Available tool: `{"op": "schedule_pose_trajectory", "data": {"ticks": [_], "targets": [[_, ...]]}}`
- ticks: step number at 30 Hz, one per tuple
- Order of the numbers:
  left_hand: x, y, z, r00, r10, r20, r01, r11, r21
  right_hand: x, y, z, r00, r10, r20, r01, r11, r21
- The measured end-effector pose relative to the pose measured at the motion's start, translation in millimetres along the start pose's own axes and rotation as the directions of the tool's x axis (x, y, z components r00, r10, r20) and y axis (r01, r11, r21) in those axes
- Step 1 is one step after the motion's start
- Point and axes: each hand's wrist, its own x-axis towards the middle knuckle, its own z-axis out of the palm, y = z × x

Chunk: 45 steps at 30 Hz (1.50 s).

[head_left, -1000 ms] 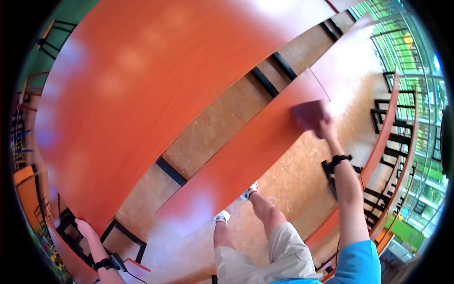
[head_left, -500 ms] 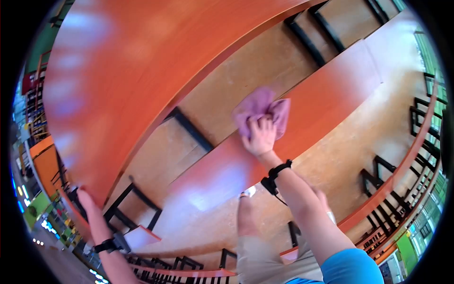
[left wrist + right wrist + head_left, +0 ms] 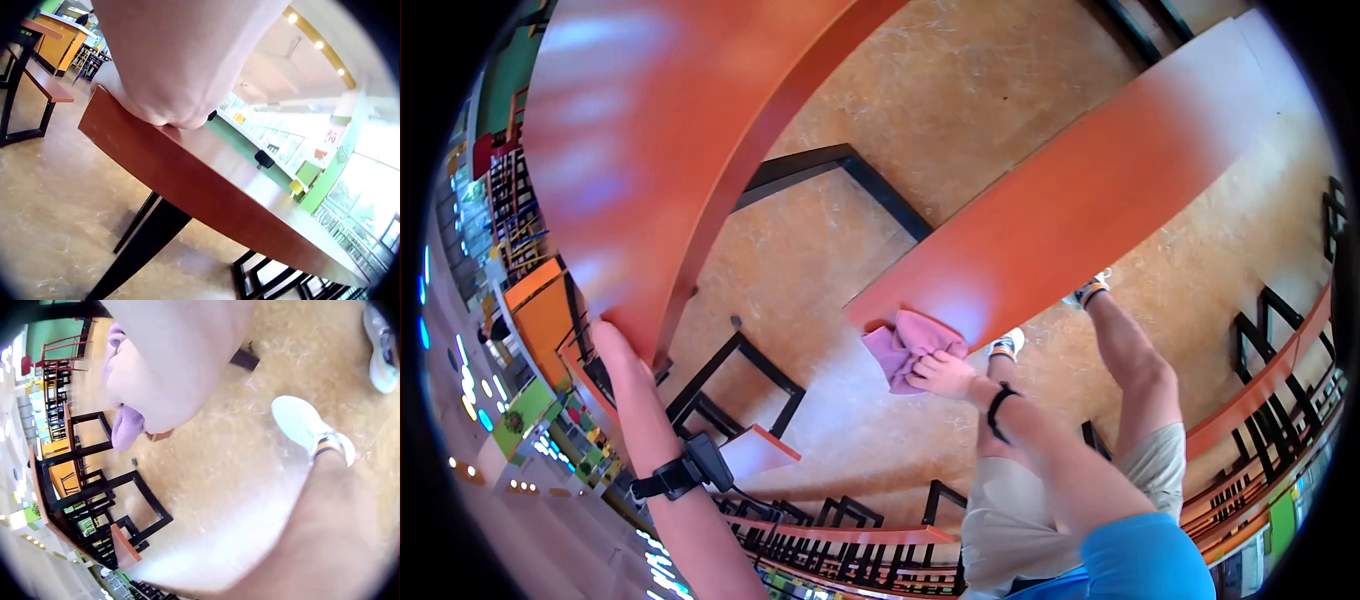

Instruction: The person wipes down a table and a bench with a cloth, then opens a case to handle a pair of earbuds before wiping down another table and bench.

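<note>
My right hand point(image 3: 945, 375) holds a pinkish-purple cloth point(image 3: 915, 335) at the near-left end of a long orange-red bench point(image 3: 1060, 200). The fingers curl into its folds, and part of the cloth overhangs the bench end. In the right wrist view, bits of the cloth point(image 3: 127, 429) show beside the hand, whose fingers are mostly hidden. My left hand point(image 3: 622, 352) rests on the corner of the big orange-red table point(image 3: 660, 160). From the left wrist, its heel presses near the table edge point(image 3: 181, 178), with the fingers largely out of sight behind it.
Black metal legs point(image 3: 890, 195) support the table and bench. A small stool-like seat point(image 3: 760, 450) and a black frame point(image 3: 740, 380) stand near the left arm. More benches point(image 3: 1250, 400) line the right side. The person's shoes point(image 3: 1005, 345) stand on the tan floor beside the bench.
The right hand has carried the cloth along the bench from its far part to the near-left end. The left hand stays at the table corner while the head view has shifted.
</note>
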Motion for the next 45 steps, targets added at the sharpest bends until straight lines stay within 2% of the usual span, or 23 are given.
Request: {"op": "schedule_pose_trajectory", "data": {"ticks": [2,3,4,7,9,12,15,17,18,19,22,24,25,26,27,29,31,33,37,39,41,44,45], "targets": [[11.4,-16.8,-9.9,0.990,0.127,-0.060,-0.117,0.983,0.141,-52.6,48.7,-44.1,0.999,0.006,-0.043,-0.007,0.999,-0.038],[18.6,-24.0,-15.9,0.982,0.170,-0.076,-0.153,0.969,0.195,-67.6,84.7,-84.5,0.931,0.255,0.262,-0.286,0.954,0.089],[25.4,-29.7,-22.7,0.978,0.191,-0.080,-0.169,0.959,0.226,-99.1,121.1,-106.5,0.904,0.349,0.246,-0.375,0.925,0.065],[55.0,-41.0,-44.6,0.991,0.131,0.001,-0.128,0.968,0.214,-187.0,223.7,-200.8,0.893,0.367,-0.259,-0.406,0.907,-0.114],[70.4,-45.4,-56.6,0.992,0.128,0.005,-0.126,0.969,0.212,-213.4,274.2,-263.9,0.828,0.422,-0.370,-0.543,0.769,-0.338],[84.3,-46.0,-74.1,0.990,0.144,-0.007,-0.138,0.959,0.249,-222.6,329.1,-313.3,0.360,0.633,-0.685,-0.932,0.268,-0.243],[88.4,-47.4,-93.5,0.987,0.154,-0.037,-0.134,0.937,0.323,-189.4,371.2,-316.4,-0.342,0.590,-0.731,-0.938,-0.257,0.232],[87.6,-48.9,-97.5,0.986,0.161,-0.051,-0.128,0.910,0.394,-148.4,369.2,-292.6,-0.352,0.531,-0.771,-0.911,-0.383,0.152],[86.7,-48.2,-98.9,0.984,0.171,-0.055,-0.130,0.890,0.436,-112.8,343.0,-305.9,-0.352,0.726,-0.591,-0.926,-0.363,0.104],[86.5,-45.0,-96.6,0.981,0.183,-0.058,-0.133,0.865,0.484,-102.4,337.5,-267.1,-0.028,0.658,-0.752,-0.995,-0.091,-0.042],[66.5,-31.3,-93.2,0.971,0.238,-0.039,-0.157,0.745,0.648,-45.8,268.0,-231.8,0.582,0.647,-0.493,-0.764,0.642,-0.059],[53.8,-20.3,-88.4,0.953,0.302,0.036,-0.216,0.587,0.781,-36.3,226.3,-189.6,0.850,0.434,-0.298,-0.466,0.884,-0.043],[55.3,-12.1,-77.8,0.919,0.358,0.164,-0.311,0.403,0.860,-38.6,220.1,-189.7,0.928,0.141,-0.346,-0.262,0.905,-0.336],[38.6,9.0,-42.7,0.900,0.384,0.208,-0.384,0.470,0.795,-44.1,219.3,-185.9,0.932,0.117,-0.343,-0.203,0.952,-0.228],[-1.6,33.0,-4.0,0.878,0.409,0.247,-0.448,0.524,0.724,-48.0,221.8,-188.5,0.933,0.090,-0.348,-0.136,0.985,-0.109],[-86.2,91.6,74.8,0.767,0.505,0.396,-0.607,0.369,0.704,-73.6,253.2,-216.6,0.930,0.142,-0.339,-0.161,0.987,-0.027],[-132.5,139.8,168.2,0.649,0.652,0.392,-0.752,0.469,0.463,-109.8,306.9,-256.0,0.894,0.230,-0.385,-0.227,0.972,0.055],[-187.3,213.2,255.1,0.498,0.696,0.517,-0.845,0.257,0.468,-163.6,375.2,-324.2,0.885,0.273,-0.378,-0.330,0.939,-0.094],[-311.8,343.8,428.0,0.150,0.669,0.728,-0.986,0.160,0.057,-260.4,501.5,-443.6,0.609,0.447,-0.655,-0.703,0.687,-0.184],[-354.9,400.6,509.0,-0.046,0.674,0.737,-0.997,0.010,-0.071,-307.7,562.4,-490.2,0.408,0.533,-0.741,-0.881,0.444,-0.166],[-361.4,453.6,591.6,-0.169,0.721,0.672,-0.986,-0.126,-0.113,-332.2,594.6,-531.3,0.087,0.618,-0.782,-0.996,0.034,-0.084],[-352.7,532.4,714.8,-0.143,0.763,0.631,-0.990,-0.120,-0.079,-367.4,613.3,-567.9,-0.204,0.763,-0.613,-0.975,-0.214,0.058],[-346.0,550.4,735.5,-0.155,0.760,0.632,-0.983,-0.179,-0.026,-385.2,607.0,-569.2,-0.252,0.802,-0.542,-0.966,-0.173,0.194]]}}
